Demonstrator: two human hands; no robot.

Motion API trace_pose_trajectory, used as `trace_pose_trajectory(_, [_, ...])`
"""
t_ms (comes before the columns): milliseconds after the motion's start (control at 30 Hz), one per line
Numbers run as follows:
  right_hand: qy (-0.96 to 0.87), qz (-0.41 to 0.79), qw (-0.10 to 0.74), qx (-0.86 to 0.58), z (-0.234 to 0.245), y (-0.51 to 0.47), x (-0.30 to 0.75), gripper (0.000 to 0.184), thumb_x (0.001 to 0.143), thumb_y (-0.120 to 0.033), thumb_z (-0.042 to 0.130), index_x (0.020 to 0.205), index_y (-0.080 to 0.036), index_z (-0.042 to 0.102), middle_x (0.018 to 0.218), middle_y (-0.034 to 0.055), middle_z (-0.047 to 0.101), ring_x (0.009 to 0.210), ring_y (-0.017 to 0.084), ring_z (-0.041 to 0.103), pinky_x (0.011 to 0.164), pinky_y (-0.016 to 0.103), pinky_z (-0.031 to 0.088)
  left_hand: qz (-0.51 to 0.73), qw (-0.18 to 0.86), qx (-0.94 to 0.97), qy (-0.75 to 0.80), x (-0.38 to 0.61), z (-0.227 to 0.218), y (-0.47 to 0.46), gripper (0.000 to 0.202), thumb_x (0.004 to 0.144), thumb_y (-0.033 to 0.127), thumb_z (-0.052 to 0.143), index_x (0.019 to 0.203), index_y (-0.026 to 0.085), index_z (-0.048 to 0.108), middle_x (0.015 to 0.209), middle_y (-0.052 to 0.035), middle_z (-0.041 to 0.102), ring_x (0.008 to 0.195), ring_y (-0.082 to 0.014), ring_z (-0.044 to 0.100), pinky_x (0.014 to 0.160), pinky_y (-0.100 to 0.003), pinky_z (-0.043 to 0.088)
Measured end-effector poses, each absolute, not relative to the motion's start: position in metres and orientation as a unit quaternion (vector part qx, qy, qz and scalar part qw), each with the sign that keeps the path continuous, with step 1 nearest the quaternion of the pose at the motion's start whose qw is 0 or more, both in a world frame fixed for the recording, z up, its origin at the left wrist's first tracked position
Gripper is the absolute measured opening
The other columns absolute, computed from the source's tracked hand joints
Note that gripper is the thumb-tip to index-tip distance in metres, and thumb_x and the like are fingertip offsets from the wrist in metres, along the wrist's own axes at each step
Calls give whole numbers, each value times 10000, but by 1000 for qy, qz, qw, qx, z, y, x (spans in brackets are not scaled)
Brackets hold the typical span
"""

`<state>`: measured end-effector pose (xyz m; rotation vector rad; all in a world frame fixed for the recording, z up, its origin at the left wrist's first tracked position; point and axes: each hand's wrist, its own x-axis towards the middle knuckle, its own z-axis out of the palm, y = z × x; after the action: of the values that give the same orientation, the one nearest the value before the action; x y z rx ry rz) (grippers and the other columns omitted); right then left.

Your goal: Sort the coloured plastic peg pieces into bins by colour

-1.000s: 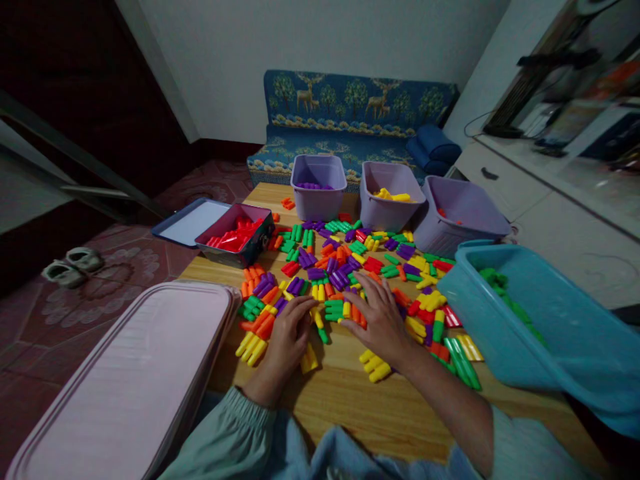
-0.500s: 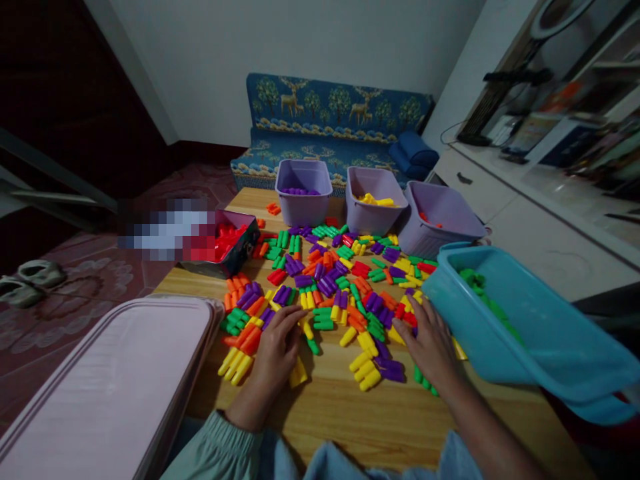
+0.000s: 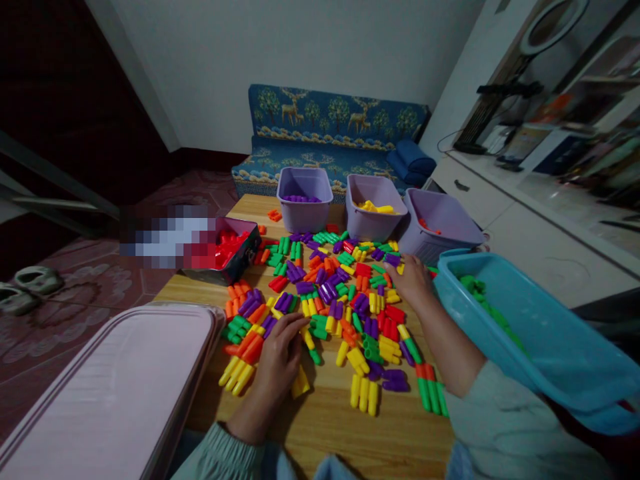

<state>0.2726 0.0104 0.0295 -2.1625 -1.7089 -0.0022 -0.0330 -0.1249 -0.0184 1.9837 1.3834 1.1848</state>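
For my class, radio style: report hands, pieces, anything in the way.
Left hand among near pieces, grip unclear. Right hand at the spread's right edge, grip unclear. Pieces loose, colours mixed. Blue tub beside right arm, possibly cramping it.

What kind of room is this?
Probably a home living room: a blue fabric sofa with a deer-and-tree pattern, a white cabinet with a drawer, and pale slip-on shoes on a reddish patterned tile floor.
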Motion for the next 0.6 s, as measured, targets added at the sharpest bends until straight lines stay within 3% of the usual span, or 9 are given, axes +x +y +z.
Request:
trace_pose_trajectory(100, [-580, 7, 115, -807, 24, 17, 270, 629, 909, -576, 437, 1327, -117, 533, 1319, 202, 575, 1221, 350, 519, 1045, 517, 329, 433, 220, 716, 502, -33, -17, -125, 351, 893, 89, 438, 1134, 188, 672, 1193, -122, 628, 1113, -227, 617, 919, -386, 543])
trace_pose_trajectory(167, [-593, 17, 95, -799, 28, 11, 264, 593, 923, -583, 401, 1318, -170, 557, 1301, 163, 602, 1204, 326, 538, 1025, 483, 355, 436, 223, 714, 500, -33, -16, -126, 358, 893, 83, 437, 1144, 192, 668, 1198, -119, 626, 1122, -224, 614, 925, -382, 540])
trace_pose_trajectory(300, [-621, 54, 89, -777, 49, 6, 249, 576, 947, -601, 276, 1078, -257, 720, 1073, 115, 711, 1043, 277, 638, 834, 367, 461, 440, 234, 711, 496, -34, -17, -125, 372, 891, 68, 434, 1157, 195, 661, 1214, -115, 619, 1136, -217, 606, 933, -369, 537])
trace_pose_trajectory(400, [-627, 21, 100, -772, 61, 25, 246, 503, 948, -514, 349, 972, -211, 751, 1027, 132, 715, 1001, 276, 657, 807, 347, 469, 444, 229, 708, 500, -33, -16, -127, 375, 900, 69, 426, 1168, 196, 656, 1226, -122, 606, 1146, -218, 600, 937, -376, 533])
trace_pose_trajectory(500, [-619, -12, 120, -776, 59, 55, 249, 351, 909, -295, 456, 1130, -167, 697, 1166, 151, 669, 1071, 262, 640, 864, 332, 467, 452, 215, 708, 499, -30, -9, -130, 357, 911, 84, 422, 1158, 199, 654, 1218, -128, 600, 1133, -220, 602, 910, -378, 544])
trace_pose_trajectory(600, [-595, 12, 84, -800, 48, 80, 254, 419, 901, -256, 472, 1283, -148, 605, 1236, 181, 624, 1145, 286, 609, 903, 362, 469, 449, 198, 714, 499, -22, 6, -129, 336, 915, 95, 427, 1139, 207, 650, 1205, -127, 599, 1112, -222, 604, 898, -393, 542])
